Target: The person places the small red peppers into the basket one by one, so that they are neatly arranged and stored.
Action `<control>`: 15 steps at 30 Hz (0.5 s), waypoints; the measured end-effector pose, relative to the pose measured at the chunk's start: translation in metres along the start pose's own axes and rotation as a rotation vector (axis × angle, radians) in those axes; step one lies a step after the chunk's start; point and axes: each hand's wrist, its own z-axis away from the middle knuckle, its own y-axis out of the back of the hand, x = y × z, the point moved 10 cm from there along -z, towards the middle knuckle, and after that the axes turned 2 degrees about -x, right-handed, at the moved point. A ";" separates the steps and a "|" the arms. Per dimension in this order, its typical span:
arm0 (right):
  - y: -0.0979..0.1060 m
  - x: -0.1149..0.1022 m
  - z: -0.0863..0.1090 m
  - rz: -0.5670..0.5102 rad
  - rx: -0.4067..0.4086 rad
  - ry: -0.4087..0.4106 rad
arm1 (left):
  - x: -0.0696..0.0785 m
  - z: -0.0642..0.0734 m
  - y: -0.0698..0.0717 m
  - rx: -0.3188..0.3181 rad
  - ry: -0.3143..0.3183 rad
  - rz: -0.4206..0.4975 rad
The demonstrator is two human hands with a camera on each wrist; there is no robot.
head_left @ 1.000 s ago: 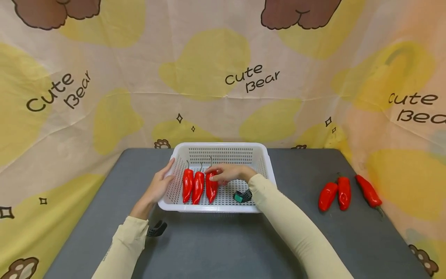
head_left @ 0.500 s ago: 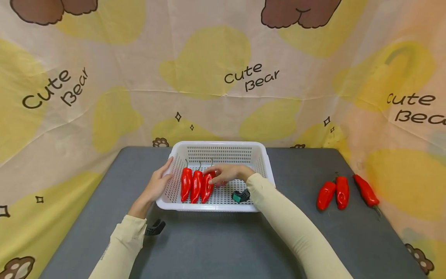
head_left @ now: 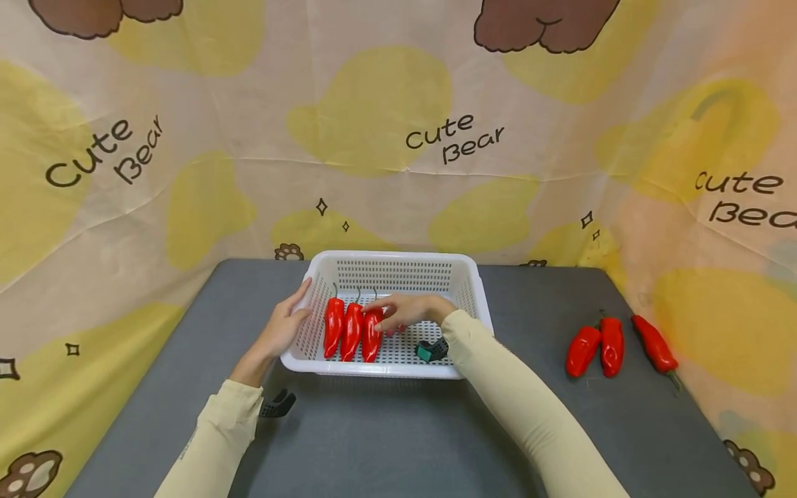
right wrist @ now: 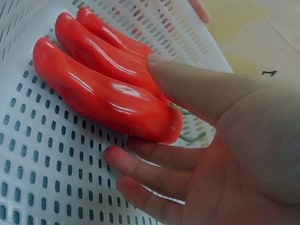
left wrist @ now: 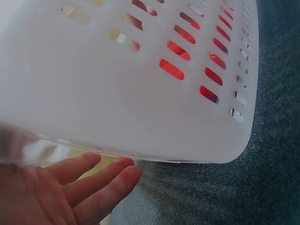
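Note:
A white perforated plastic basket [head_left: 398, 371] stands on the grey table. Three long red peppers lie side by side in its left half: a left pepper [head_left: 333, 328], a middle pepper [head_left: 351, 333] and a right pepper [head_left: 372, 339]. My left hand [head_left: 281, 332] is at the basket's left wall; in the left wrist view its fingers [left wrist: 105, 187] are straight beside the white plastic. Over the right pepper's stem end is my right hand [head_left: 411, 309]. In the right wrist view the thumb and loosely spread fingers lie on either side of the nearest pepper [right wrist: 108, 101], without curling round it.
Two red peppers [head_left: 612, 346] lie side by side at the table's right, with another red pepper [head_left: 654, 344] slanted near the right edge. A patterned cloth [head_left: 373, 117] hangs behind the table. A black wrist strap [head_left: 278, 404] sits under the left sleeve.
The right pepper's lower end swung left, then straightened a little beside the middle one. My right hand stays over it with slight movement. The left hand keeps its place at the basket.

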 end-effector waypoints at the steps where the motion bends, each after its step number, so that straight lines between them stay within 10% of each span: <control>1: 0.000 0.000 0.000 0.002 0.000 0.003 | 0.001 0.000 0.000 0.000 -0.005 -0.003; 15: 0.009 -0.002 0.004 0.020 0.041 0.014 | 0.001 -0.001 -0.001 -0.004 -0.002 -0.013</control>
